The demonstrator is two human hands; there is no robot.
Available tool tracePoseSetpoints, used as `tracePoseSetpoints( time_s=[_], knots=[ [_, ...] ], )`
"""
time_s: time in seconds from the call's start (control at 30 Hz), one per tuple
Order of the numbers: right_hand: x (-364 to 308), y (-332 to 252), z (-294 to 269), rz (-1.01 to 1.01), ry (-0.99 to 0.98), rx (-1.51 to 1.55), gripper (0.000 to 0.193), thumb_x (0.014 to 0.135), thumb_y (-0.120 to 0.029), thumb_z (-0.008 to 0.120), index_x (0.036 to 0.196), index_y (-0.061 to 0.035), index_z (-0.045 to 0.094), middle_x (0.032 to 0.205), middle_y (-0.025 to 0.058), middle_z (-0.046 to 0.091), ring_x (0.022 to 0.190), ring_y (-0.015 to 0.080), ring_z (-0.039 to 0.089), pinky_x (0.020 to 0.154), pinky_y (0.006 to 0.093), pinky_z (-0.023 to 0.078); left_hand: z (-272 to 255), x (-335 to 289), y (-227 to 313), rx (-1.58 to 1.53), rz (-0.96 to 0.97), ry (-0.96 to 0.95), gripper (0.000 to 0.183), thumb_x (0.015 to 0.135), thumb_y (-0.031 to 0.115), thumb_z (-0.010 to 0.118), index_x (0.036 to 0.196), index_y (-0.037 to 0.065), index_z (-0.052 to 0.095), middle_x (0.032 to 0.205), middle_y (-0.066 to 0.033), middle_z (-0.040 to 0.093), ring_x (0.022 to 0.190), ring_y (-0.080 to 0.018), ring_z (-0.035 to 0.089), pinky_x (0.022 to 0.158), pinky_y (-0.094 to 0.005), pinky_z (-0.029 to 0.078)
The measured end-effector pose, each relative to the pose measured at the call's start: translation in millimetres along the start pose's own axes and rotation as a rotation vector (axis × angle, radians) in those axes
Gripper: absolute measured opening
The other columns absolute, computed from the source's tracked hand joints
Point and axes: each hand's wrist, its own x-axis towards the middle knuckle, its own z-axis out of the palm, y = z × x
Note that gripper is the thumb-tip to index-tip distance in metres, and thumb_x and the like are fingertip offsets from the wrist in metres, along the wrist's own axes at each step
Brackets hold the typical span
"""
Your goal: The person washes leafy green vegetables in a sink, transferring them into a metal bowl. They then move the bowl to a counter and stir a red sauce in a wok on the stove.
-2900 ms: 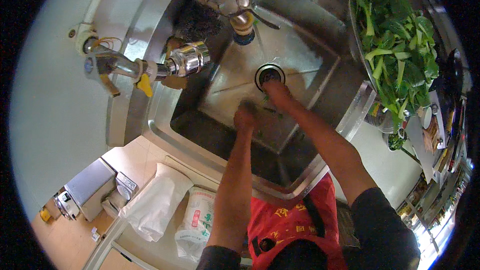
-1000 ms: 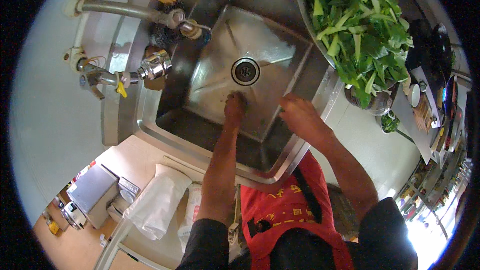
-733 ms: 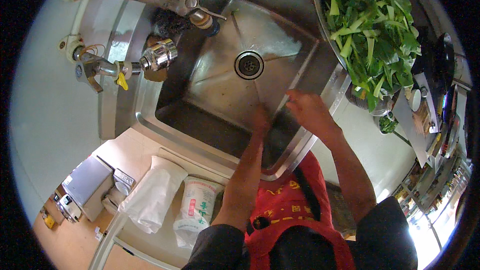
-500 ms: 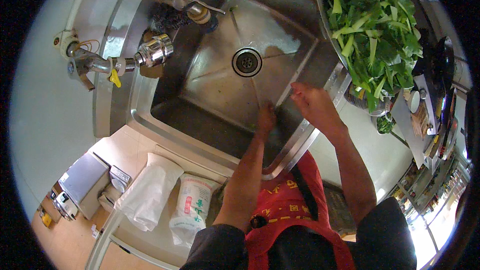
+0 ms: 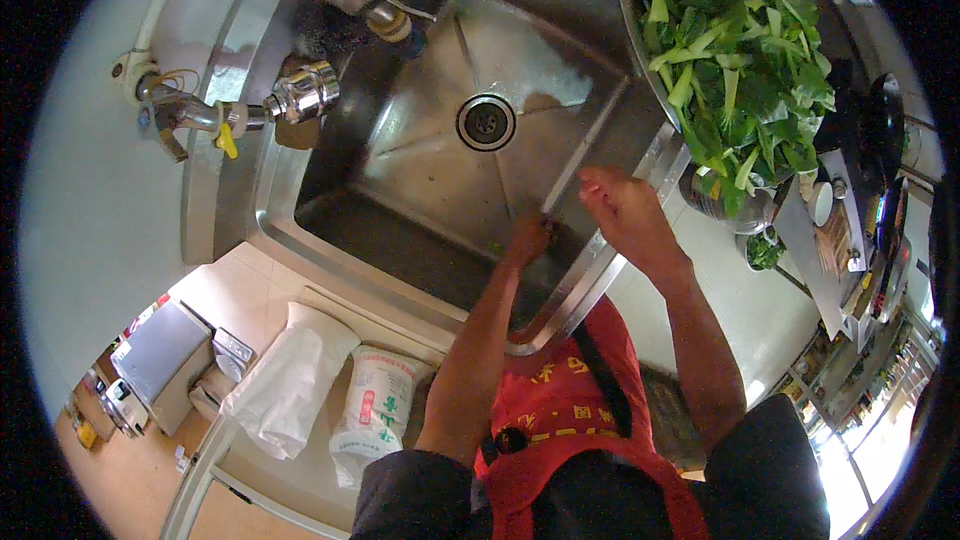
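My left hand point(image 5: 530, 242) is down inside the stainless steel sink point(image 5: 585, 312), near its right front side. Its fingers are curled closed, and whatever they may hold is too small and dark to make out. My right hand point(image 5: 625, 215) hovers over the sink's right rim, apart from the left one. Its fingers are bent in and pressed together, with nothing visible in them. Past both hands lies the round drain point(image 5: 486, 122) in the wet sink floor.
A heaped bowl of leafy greens point(image 5: 735, 70) stands right of the sink. Taps point(image 5: 185, 115) and a chrome fitting point(image 5: 303, 93) line the left side. A white sack point(image 5: 290, 380) and a printed white bag point(image 5: 375, 405) lie at lower left.
The whole view has shifted slightly left. My left hand has turned a little inside the sink, its fingers now showing more clearly. My right hand keeps nearly the same curled pose.
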Motion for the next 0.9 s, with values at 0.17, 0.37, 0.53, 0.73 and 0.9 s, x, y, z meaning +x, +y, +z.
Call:
tracePoseSetpoints(
  time_s=[0.17,0.37,0.53,0.73,0.9],
  knots=[
    [-7,-3,-10,-0.042,0.025,-0.014,0.027,0.091,-0.012,0.065,0.115,0.0015,0.065,0.094,0.0194,0.071,0.084,0.0291,0.071,0.073,0.0371,0.056,-1,-22,9,0.001,-0.129,-0.064,0.020,0.077,0.009,0.071,0.097,0.006,0.071,0.091,-0.0148,0.071,0.085,-0.0240,0.067,0.077,-0.0386,0.052],
    [-17,-3,-9,-0.003,0.021,0.009,0.027,0.091,-0.011,0.064,0.114,0.0021,0.064,0.096,0.0203,0.070,0.082,0.0297,0.071,0.072,0.0374,0.056,-10,-26,23,0.012,-0.198,-0.135,0.022,0.076,0.006,0.073,0.098,0.006,0.070,0.083,-0.0103,0.067,0.080,-0.0156,0.063,0.072,-0.0334,0.051],
    [-38,3,-29,0.032,0.061,-0.002,0.026,0.092,-0.012,0.063,0.114,0.0018,0.065,0.099,0.0194,0.070,0.085,0.0295,0.071,0.074,0.0364,0.056,-58,-55,99,-0.581,-0.145,-0.242,0.019,0.086,0.013,0.069,0.102,0.004,0.068,0.085,-0.0050,0.065,0.076,-0.0143,0.059,0.068,-0.0308,0.050],
    [-66,16,-73,0.079,0.140,-0.079,0.027,0.091,-0.011,0.063,0.115,0.0004,0.065,0.099,0.0191,0.070,0.087,0.0300,0.071,0.075,0.0372,0.056,-147,-55,282,-0.499,0.042,0.121,0.015,0.091,0.005,0.065,0.106,0.002,0.065,0.091,-0.0042,0.066,0.081,-0.0109,0.062,0.076,-0.0250,0.050],
    [-85,21,-86,0.090,0.178,-0.049,0.026,0.091,-0.009,0.064,0.114,0.0011,0.065,0.099,0.0195,0.070,0.086,0.0302,0.071,0.072,0.0371,0.057,-166,-13,417,-0.641,0.646,0.338,0.019,0.092,0.008,0.063,0.109,-0.001,0.065,0.094,-0.0095,0.069,0.086,-0.0152,0.065,0.080,-0.0284,0.051]
  ],
)
